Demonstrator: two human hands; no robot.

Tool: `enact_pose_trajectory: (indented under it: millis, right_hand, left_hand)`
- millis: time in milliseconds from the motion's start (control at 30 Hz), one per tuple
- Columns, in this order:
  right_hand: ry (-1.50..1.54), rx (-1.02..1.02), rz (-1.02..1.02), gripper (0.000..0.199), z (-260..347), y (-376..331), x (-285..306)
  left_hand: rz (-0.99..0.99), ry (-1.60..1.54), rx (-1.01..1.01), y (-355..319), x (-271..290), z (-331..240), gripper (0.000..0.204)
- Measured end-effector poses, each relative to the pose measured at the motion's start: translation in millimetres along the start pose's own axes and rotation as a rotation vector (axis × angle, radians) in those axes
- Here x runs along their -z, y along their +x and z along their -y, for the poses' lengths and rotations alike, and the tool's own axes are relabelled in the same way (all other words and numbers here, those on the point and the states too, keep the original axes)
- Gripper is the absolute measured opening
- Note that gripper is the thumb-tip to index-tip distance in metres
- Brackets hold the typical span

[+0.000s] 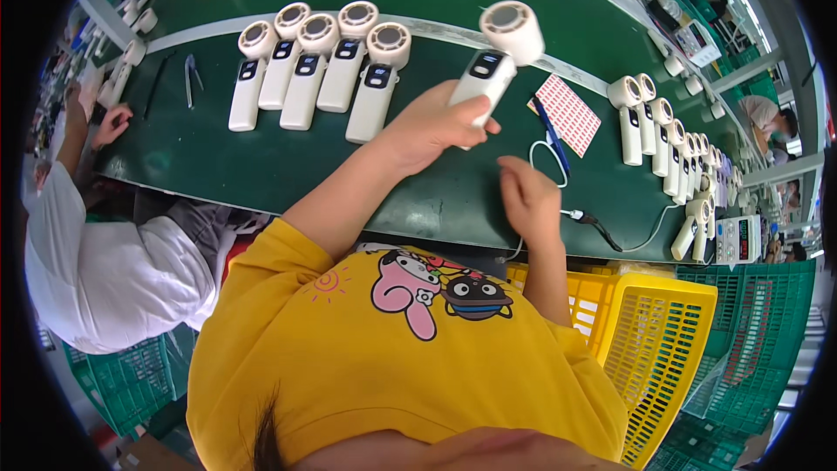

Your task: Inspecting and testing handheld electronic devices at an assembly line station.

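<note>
My left hand (436, 129) is wrapped round the handle of a white handheld fan (481, 87), tilted with its round head up and to the right. Curled closed above the table's front edge is my right hand (530, 198); its back hides whatever its fingers may hold. A white cable (534, 150) loops on the table just beyond that hand, and its plug (572, 214) lies to the right of it. To the left of the held fan, several white handheld fans (370, 105) lie side by side on the green table (427, 205), heads pointing away from me.
A red-and-white label sheet (567, 115) lies right of centre with a blue pen (552, 135) on it. More fans (663, 144) line the right side, near a power meter (738, 240). Tweezers (192, 80) lie at left, where a co-worker (131, 270) sits. A yellow basket (658, 331) stands beside me.
</note>
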State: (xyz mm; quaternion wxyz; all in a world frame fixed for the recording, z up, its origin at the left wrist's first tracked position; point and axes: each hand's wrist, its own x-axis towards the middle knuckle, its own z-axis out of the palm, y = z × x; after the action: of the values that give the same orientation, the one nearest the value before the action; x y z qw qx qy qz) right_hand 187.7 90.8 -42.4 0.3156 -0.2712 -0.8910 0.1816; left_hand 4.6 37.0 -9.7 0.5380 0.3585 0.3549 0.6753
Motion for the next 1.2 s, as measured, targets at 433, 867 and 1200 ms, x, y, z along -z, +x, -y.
enact_pose_trajectory:
  millis: [433,867,1200]
  right_hand:
    - [-0.169,0.099,0.252,0.020,2.9,-17.6,15.5]
    - [-0.063,0.131,0.223,0.012,-6.6,0.6,5.4]
    - [-0.014,-0.398,-0.350,0.010,27.0,66.8,19.5]
  left_hand:
    - [0.059,-0.006,0.196,-13.1,-7.3,-16.9,0.046]
    - [0.096,-0.114,0.140,-18.1,-4.3,-28.1,0.046]
    - [0.019,-0.045,-0.014,-23.8,-19.5,-24.5,0.045]
